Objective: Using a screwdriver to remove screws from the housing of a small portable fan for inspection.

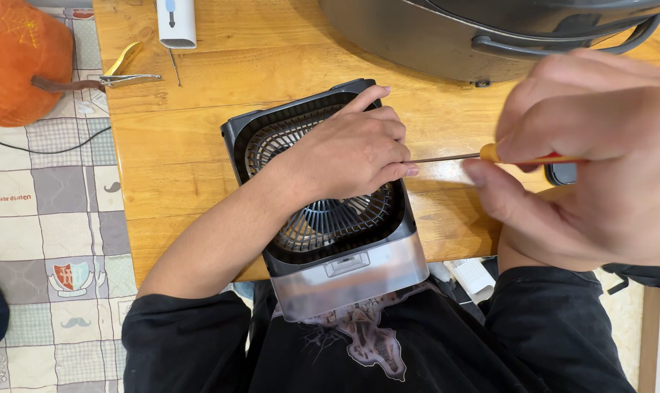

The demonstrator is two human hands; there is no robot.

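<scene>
A small square black fan [322,218] with a round grille lies flat at the near edge of a wooden table [199,145], its clear front part hanging over the edge. My left hand [352,153] rests on the grille and holds the fan down, fingers curled over its right side. My right hand [592,160] grips a screwdriver [461,156] with an orange handle. Its thin metal shaft points left and its tip meets the fan's right edge under my left fingers.
A large dark metal pot [432,33] with a handle stands at the table's back. A white oblong device [176,22] and pliers [115,76] lie at the back left. An orange pumpkin-shaped cushion [17,62] sits on the patchwork rug [46,240] to the left.
</scene>
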